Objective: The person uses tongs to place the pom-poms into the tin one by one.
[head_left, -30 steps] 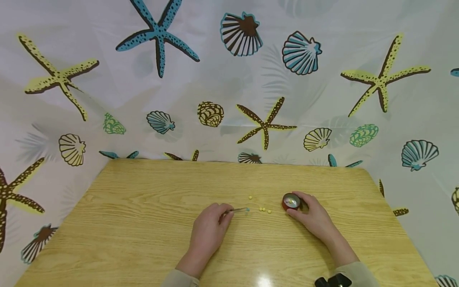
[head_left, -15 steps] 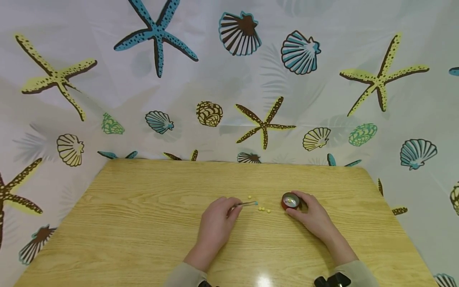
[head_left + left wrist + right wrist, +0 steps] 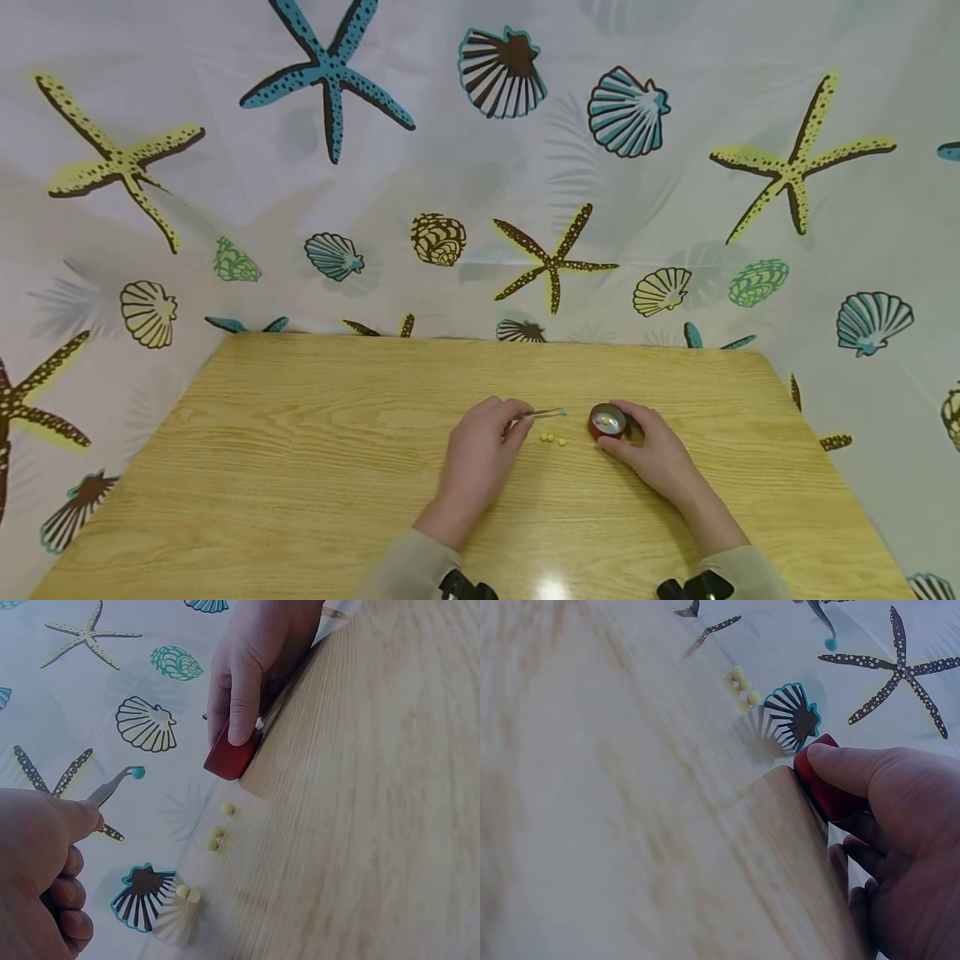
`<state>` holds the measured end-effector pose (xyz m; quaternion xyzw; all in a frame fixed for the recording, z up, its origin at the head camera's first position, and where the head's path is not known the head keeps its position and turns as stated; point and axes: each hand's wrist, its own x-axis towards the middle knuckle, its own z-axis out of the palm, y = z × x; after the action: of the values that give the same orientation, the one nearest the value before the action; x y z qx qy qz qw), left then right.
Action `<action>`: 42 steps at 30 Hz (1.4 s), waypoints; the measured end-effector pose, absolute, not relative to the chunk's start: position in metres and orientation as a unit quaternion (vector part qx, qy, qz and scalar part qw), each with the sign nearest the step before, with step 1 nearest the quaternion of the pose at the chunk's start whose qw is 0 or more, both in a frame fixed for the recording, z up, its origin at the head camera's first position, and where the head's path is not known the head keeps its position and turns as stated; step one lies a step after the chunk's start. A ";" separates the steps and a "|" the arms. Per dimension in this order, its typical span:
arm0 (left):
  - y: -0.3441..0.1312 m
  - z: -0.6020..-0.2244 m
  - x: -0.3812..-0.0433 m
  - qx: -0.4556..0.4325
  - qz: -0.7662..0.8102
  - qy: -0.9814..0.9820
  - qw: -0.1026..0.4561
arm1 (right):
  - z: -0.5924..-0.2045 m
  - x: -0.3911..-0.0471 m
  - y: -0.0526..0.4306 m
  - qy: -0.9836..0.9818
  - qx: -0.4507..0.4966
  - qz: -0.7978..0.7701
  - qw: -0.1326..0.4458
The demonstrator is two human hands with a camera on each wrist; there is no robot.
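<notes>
My left hand (image 3: 483,454) pinches thin bent-tip tweezers (image 3: 111,787), and a small blue bead (image 3: 138,772) sits at their tips. In the head view the tips are raised left of a small round red tin (image 3: 597,432). The thumb and fingers of my right hand (image 3: 663,454) grip this tin by its side. Inside its dark rim, something small and yellow shows against a shiny bottom. Several yellow beads (image 3: 551,438) lie on the table between the hands. Another yellow bead (image 3: 184,891) lies apart from them, covered by my left hand in the head view.
The wood-grain table (image 3: 315,467) has a glossy top that mirrors things on it. Behind and beside it hangs a white cloth (image 3: 420,167) printed with starfish and shells. Black wrist cameras (image 3: 693,586) sit at both sleeves.
My left hand has carried the tweezers and blue bead rightward and farther from me, towards the tin, passing over the lone yellow bead. My right hand and the tin stay in place.
</notes>
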<state>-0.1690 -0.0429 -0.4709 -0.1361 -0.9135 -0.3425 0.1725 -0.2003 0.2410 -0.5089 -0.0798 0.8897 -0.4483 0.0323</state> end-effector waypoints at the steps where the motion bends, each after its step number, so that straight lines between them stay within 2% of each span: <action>1: -0.041 -0.470 -0.170 -0.138 -0.344 -0.913 0.173 | -0.509 -0.200 0.241 0.890 -0.079 -0.449 0.033; 24: 0.000 -0.475 -0.186 -0.152 -0.326 -0.922 0.145 | -0.510 -0.200 0.241 0.889 -0.082 -0.451 0.024; 42: 0.013 -0.484 -0.189 -0.145 -0.308 -0.930 0.141 | -0.513 -0.202 0.243 0.890 -0.082 -0.448 0.025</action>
<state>-0.1894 0.0131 -0.4837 -0.1449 -0.9297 -0.3077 0.1414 -0.2018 0.2427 -0.5127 -0.0817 0.8900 -0.4479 0.0246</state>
